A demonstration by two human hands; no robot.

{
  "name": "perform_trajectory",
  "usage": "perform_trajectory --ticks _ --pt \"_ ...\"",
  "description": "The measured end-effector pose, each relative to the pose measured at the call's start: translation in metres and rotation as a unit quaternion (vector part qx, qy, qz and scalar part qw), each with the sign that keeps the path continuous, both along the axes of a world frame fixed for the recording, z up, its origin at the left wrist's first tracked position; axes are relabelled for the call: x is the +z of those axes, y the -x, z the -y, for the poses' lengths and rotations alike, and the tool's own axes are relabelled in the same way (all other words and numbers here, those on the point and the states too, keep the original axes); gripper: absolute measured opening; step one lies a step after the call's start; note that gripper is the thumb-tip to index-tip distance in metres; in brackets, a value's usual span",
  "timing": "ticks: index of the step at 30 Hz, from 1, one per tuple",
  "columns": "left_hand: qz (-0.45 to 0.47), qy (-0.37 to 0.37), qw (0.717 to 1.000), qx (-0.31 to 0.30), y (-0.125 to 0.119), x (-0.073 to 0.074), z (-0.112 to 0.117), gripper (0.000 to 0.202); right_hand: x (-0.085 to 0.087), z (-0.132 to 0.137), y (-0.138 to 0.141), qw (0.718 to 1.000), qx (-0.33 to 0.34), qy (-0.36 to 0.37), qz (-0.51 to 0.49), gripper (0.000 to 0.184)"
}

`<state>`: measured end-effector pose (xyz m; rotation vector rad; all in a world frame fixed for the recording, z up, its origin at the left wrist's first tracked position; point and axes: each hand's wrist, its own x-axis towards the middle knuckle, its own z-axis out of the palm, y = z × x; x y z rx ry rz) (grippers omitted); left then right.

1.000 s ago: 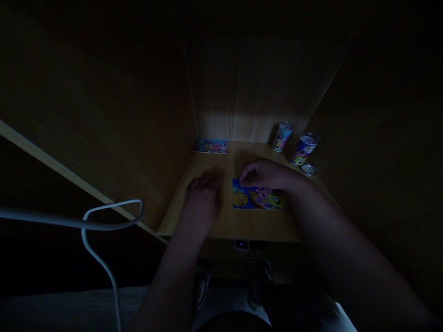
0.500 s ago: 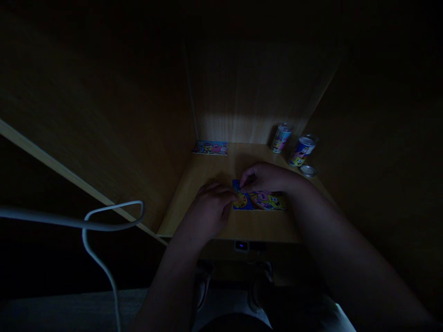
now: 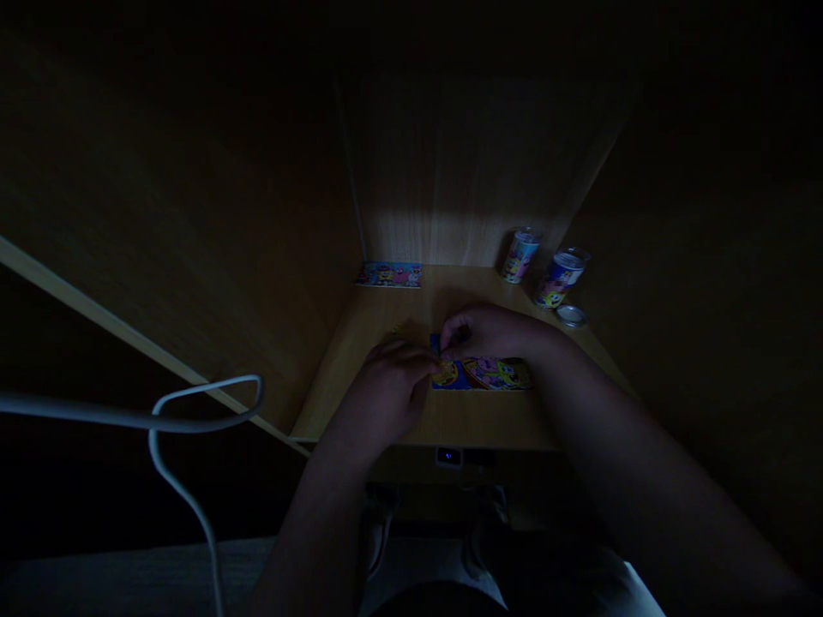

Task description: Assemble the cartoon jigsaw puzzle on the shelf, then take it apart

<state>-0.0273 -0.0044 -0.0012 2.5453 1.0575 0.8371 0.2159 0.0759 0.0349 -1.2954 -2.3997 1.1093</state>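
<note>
A colourful cartoon jigsaw puzzle (image 3: 485, 374) lies flat on a small wooden desk (image 3: 386, 411) in a dim booth. My left hand (image 3: 389, 386) rests at the puzzle's left edge, fingers pinched together at its upper left corner. My right hand (image 3: 492, 330) lies over the puzzle's top edge, fingers curled and pinched at the same corner. The two sets of fingertips almost meet there. What they hold, if anything, is too dark and small to make out.
A second cartoon picture card (image 3: 390, 274) lies at the desk's back left corner. Two printed tins (image 3: 519, 254) (image 3: 561, 277) stand at the back right, with a round lid (image 3: 570, 315) beside them. A white cable (image 3: 186, 420) loops at left. Wooden walls enclose the desk.
My left hand moved right from the bare desk to the puzzle's upper left corner, its fingers closing into a pinch. My right hand stayed at that corner.
</note>
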Motion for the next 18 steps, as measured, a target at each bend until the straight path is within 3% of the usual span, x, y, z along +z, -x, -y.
perform_trajectory --ticks 5,8,12,18 --pt "-0.004 -0.008 1.0 0.014 -0.001 0.003 0.0 0.034 0.0 0.0 0.001 1.0 0.017 -0.006 0.004 0.018" --pt "-0.022 -0.017 0.992 0.123 0.002 0.004 -0.002 0.035 0.001 0.002 0.003 1.0 -0.002 -0.021 0.006 0.016" --pt "-0.063 -0.023 0.958 0.278 0.008 -0.002 -0.004 0.05 0.001 0.001 0.004 0.997 -0.05 -0.059 -0.006 0.015" --pt "-0.113 -0.024 0.951 0.286 0.007 -0.01 -0.002 0.061 0.001 -0.002 0.005 0.99 -0.089 -0.11 -0.005 0.01"
